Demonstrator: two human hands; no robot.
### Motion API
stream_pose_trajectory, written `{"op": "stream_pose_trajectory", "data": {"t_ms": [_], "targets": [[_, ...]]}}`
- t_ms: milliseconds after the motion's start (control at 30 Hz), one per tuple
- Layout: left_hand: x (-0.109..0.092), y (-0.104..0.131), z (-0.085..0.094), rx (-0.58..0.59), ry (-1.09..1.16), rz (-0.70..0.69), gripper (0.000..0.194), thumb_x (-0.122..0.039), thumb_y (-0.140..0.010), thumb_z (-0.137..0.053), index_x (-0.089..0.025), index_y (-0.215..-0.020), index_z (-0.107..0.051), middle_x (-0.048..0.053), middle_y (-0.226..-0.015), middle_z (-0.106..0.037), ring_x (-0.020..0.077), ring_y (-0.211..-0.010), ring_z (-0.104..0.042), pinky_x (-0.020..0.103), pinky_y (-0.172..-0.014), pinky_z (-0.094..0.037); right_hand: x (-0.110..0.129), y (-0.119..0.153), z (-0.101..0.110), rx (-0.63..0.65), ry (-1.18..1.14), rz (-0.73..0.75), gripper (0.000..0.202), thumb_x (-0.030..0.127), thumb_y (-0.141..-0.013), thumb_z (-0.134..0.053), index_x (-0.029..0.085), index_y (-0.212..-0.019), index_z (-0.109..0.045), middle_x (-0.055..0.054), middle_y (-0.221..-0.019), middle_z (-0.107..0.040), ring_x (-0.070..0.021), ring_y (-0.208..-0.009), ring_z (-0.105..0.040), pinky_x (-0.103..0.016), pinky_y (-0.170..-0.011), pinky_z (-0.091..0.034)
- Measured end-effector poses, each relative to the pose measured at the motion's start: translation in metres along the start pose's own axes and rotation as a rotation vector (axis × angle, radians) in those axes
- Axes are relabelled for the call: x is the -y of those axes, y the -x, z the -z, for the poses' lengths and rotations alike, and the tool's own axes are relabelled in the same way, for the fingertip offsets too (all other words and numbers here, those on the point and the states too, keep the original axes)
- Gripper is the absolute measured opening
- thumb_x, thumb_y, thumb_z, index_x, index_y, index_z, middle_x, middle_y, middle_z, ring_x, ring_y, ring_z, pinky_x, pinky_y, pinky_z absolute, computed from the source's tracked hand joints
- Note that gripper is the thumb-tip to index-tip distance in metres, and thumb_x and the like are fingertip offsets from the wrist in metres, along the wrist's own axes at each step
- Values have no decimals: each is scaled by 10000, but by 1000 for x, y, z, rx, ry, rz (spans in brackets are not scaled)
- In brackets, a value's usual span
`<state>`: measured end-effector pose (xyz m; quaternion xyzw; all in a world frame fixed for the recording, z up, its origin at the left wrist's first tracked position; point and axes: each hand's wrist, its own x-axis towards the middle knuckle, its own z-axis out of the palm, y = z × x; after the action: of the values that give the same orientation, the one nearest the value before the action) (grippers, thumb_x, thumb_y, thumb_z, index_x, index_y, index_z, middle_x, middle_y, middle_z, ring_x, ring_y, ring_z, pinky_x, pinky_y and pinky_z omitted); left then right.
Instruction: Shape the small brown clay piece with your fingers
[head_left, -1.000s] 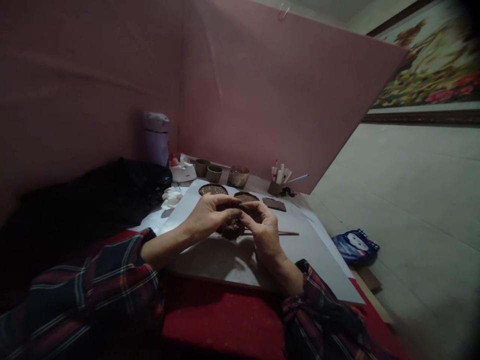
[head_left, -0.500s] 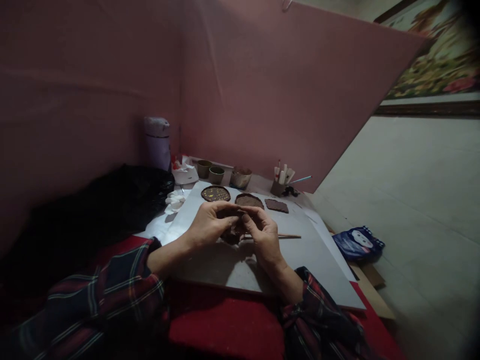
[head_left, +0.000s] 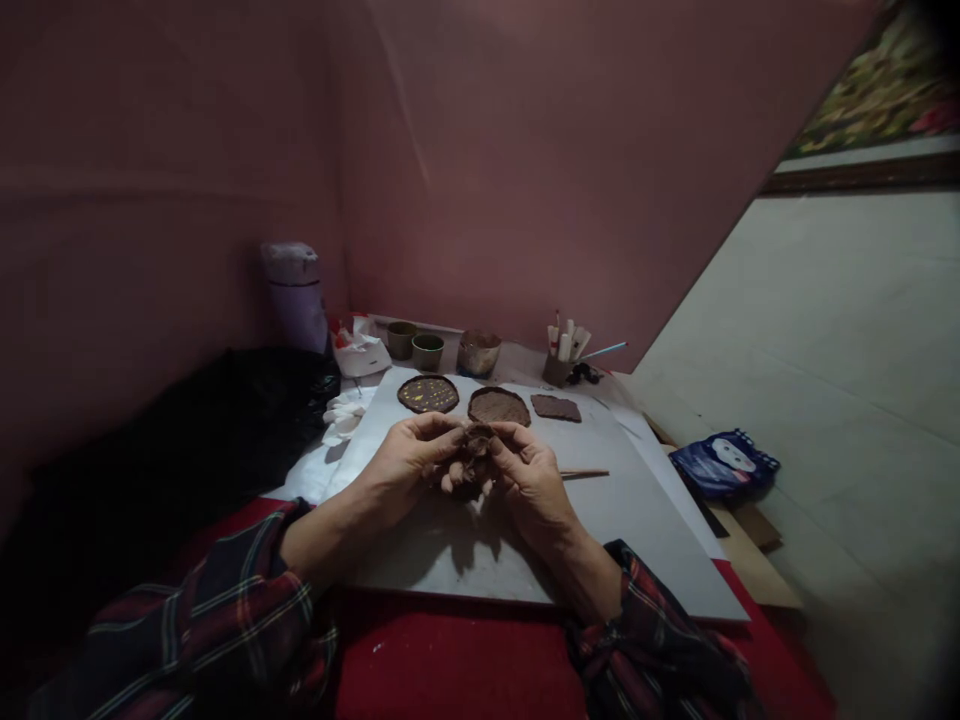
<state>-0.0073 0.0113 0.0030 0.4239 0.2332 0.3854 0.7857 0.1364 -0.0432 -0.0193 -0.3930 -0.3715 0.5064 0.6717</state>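
Between my two hands is a lump of brown clay (head_left: 477, 445), held above a pale board (head_left: 630, 530). My left hand (head_left: 416, 455) is closed on its left side with thumb and fingers. My right hand (head_left: 529, 465) pinches the right side the same way. Just beyond my fingers lies a round brown clay piece with a raised rim (head_left: 498, 405). To its left is another round piece with yellow specks (head_left: 427, 393), and to its right a small rectangular brown slab (head_left: 556, 407). A thin wooden stick (head_left: 586, 473) pokes out from behind my right hand.
At the back stand two small cups (head_left: 428, 351), a stained glass bowl (head_left: 478, 353) and a holder with pens (head_left: 558, 368). Crumpled white tissue (head_left: 343, 417), a black bag (head_left: 187, 440) and a purple cylinder (head_left: 296, 300) are left. A dark blue pouch (head_left: 726, 465) lies right.
The clay lump has turned and more of it shows between my fingertips, with my fingers spread beneath it. The camera view has shifted slightly. Both hands keep their hold.
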Motion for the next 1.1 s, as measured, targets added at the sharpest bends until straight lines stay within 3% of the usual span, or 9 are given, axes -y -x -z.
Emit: {"op": "stream_pose_trajectory", "data": {"t_ms": [233,367,533,733,833,967,1100], "targets": [[-3,1,-1,67,-29,51,415,-299,-571,-922,-110,-869,-702,16,-689,-696,72,-419,-583,146,-361,-467,1,1,0,9,42,-9,345,410,-657,-851,182,-860,-690,24,-699,-674,-83,-534,-578,-204,-481,-475],[-2,3,3,59,-196,17,345,-297,-670,-864,-120,-910,-691,5,-686,-678,78,-446,-595,161,-378,-496,-1,0,2,-26,178,87,270,376,-705,-818,188,-854,-695,19,-756,-691,-87,-627,-610,-199,-560,-485],[-2,3,6,74,-341,-28,319,-277,-682,-837,-117,-905,-676,10,-715,-688,109,-489,-627,204,-407,-534,-4,3,0,-28,294,181,221,360,-751,-772,185,-861,-697,0,-811,-717,-108,-720,-641,-216,-655,-506],[-2,4,-4,-32,-356,-142,331,-271,-599,-872,-101,-782,-655,6,-671,-669,91,-503,-600,179,-428,-504,-2,7,-1,-19,370,253,184,361,-812,-713,200,-901,-700,-12,-865,-725,-131,-782,-658,-241,-713,-526],[-3,5,-5,-33,-327,-99,399,-373,-617,-872,-107,-832,-667,10,-653,-669,102,-470,-594,195,-406,-491,0,7,-3,-15,322,252,196,330,-772,-754,213,-914,-687,-10,-906,-730,-142,-837,-675,-249,-757,-541],[-2,2,1,-23,-216,-23,442,-506,-704,-802,-107,-834,-663,14,-628,-649,95,-485,-609,173,-436,-489,2,8,-7,3,270,194,203,337,-750,-776,212,-883,-688,-1,-841,-725,-135,-770,-675,-250,-722,-553],[-2,-1,6,8,-116,82,423,-401,-615,-887,-109,-818,-658,3,-623,-642,100,-473,-606,183,-425,-500,2,9,-7,8,256,163,205,331,-738,-782,206,-879,-702,-3,-835,-732,-140,-780,-684,-252,-722,-554]]}}
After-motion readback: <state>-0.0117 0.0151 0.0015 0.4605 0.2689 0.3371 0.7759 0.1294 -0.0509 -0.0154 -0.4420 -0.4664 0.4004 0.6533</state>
